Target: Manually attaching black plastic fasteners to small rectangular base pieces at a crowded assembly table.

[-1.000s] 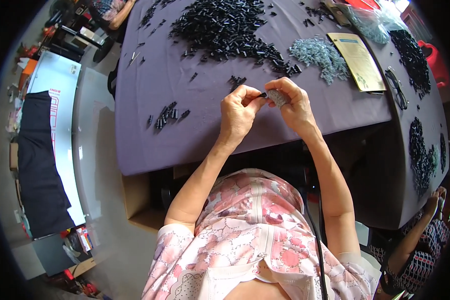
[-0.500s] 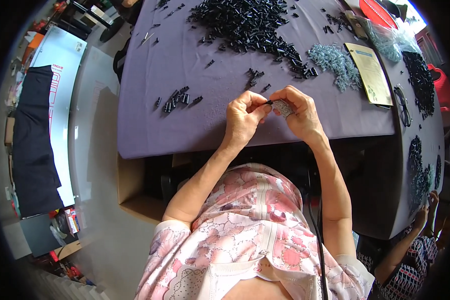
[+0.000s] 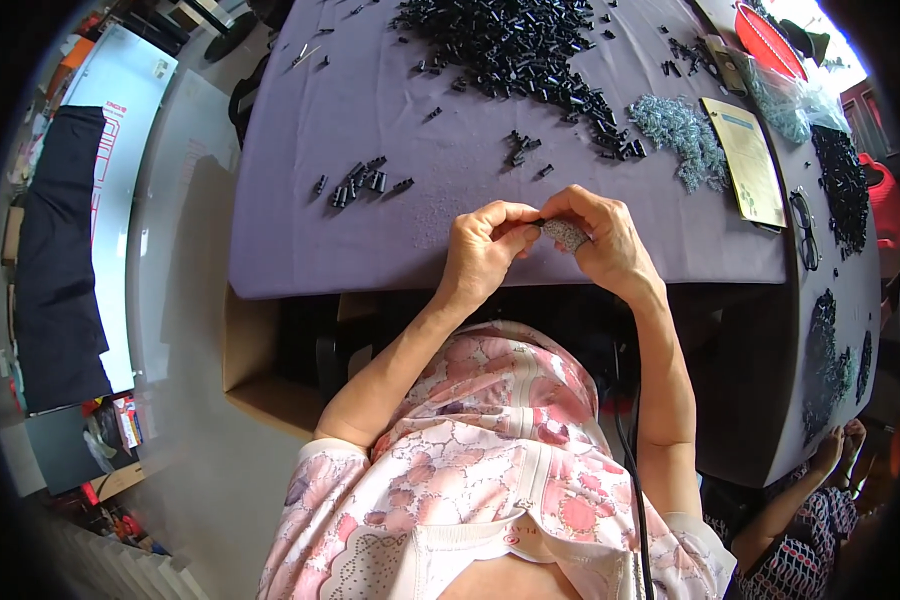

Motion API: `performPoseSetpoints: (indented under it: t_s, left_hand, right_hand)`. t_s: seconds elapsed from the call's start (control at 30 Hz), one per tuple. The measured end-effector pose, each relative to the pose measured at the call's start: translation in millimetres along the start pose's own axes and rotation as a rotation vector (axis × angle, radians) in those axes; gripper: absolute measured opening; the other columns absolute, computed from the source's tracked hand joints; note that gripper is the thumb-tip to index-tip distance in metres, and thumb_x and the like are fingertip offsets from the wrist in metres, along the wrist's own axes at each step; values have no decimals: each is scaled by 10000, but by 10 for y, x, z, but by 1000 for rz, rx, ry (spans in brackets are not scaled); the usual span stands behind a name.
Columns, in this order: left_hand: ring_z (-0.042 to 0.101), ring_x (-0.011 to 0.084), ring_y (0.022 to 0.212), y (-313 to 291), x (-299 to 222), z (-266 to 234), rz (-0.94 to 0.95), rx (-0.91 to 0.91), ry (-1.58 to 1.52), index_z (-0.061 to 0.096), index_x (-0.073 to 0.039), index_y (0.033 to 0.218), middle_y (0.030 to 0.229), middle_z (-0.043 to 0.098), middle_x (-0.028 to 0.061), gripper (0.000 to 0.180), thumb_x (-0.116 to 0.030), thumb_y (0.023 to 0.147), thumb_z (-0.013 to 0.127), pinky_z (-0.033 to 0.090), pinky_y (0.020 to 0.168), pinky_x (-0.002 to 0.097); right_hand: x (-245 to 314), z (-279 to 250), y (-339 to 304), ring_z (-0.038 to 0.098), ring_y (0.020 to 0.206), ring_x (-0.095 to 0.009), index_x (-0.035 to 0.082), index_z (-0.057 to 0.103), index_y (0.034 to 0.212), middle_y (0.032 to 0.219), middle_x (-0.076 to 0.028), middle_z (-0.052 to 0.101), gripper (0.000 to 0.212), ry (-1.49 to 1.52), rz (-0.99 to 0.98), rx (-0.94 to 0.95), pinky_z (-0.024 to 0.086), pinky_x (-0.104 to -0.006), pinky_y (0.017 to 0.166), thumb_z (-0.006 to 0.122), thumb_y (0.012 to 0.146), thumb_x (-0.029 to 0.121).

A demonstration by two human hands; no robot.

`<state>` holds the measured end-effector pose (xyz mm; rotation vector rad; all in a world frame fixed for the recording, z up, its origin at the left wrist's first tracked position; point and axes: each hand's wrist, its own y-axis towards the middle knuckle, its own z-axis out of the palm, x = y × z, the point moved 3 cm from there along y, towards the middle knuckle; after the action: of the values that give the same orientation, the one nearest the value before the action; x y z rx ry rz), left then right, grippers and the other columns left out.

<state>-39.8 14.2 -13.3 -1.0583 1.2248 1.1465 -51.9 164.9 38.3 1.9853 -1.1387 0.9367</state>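
Note:
Over the near part of the purple-covered table, my two hands meet fingertip to fingertip. My left hand [image 3: 485,250] pinches a small black piece [image 3: 539,223] between thumb and fingers; most of it is hidden. Curled close against it, my right hand [image 3: 610,240] has its fingers closed round a grey speckled, curved piece [image 3: 566,236], which touches or nearly touches the black one. Just beyond my hands lie a single black tubular piece [image 3: 545,171] and a small cluster of black pieces [image 3: 520,149]. More black tubular pieces [image 3: 358,182] lie to the left.
A large heap of black pieces [image 3: 500,50] covers the far middle of the table [image 3: 310,240]. Right of it lie a clear pile [image 3: 680,135], a yellowish booklet [image 3: 745,160], eyeglasses [image 3: 804,228] and a red basket [image 3: 770,40]. Another person's hands [image 3: 840,445] are at the lower right.
My view has shifted slightly, so the table items sit a little differently. My hands stay together, and the grey speckled piece has tilted a little between them.

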Motion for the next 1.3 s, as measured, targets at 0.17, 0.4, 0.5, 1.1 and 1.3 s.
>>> performPoseSetpoints:
  t_s: [0.17, 0.4, 0.5, 1.1, 1.3]
  left_hand:
    - [550, 60, 639, 0, 9, -22, 42, 24, 0, 650, -4, 945, 730, 621, 11, 135, 13, 812, 633, 473, 600, 202]
    - [561, 64, 653, -13, 7, -38, 2, 45, -20, 635, 6, 952, 760, 628, 23, 128, 15, 826, 611, 478, 593, 206]
    - [558, 63, 647, 5, 12, -50, 5, 31, -85, 624, 2, 947, 760, 622, 20, 117, 1, 831, 615, 474, 585, 206]
    - [560, 71, 638, 42, 73, -88, -17, -45, -235, 611, -14, 931, 748, 608, 13, 118, -25, 819, 647, 476, 568, 213]
    - [562, 68, 638, 14, 56, -89, -5, -77, -210, 612, -22, 922, 743, 608, 10, 119, -20, 811, 654, 479, 574, 209]
  right_hand:
    - [-168, 50, 1, 615, 690, -141, 3, 607, 895, 749, -99, 647, 191, 190, 205, -7, 469, -267, 632, 593, 723, -79]
    - [-383, 148, 15, 547, 720, -44, 14, 611, 840, 741, 14, 621, 122, 511, 177, 28, 451, -211, 647, 607, 768, -84]
    - [-436, 205, 20, 533, 700, -39, 10, 611, 853, 741, 15, 620, 108, 407, 156, -34, 438, -207, 626, 597, 782, -71]
    - [-413, 72, 352, 619, 787, -314, 51, 628, 930, 839, -148, 615, 263, -540, 30, -188, 488, -375, 684, 565, 689, -30]
    - [-383, 142, 41, 595, 779, -85, -8, 616, 917, 820, -19, 632, 233, 366, 257, -263, 499, -231, 689, 512, 757, -143]
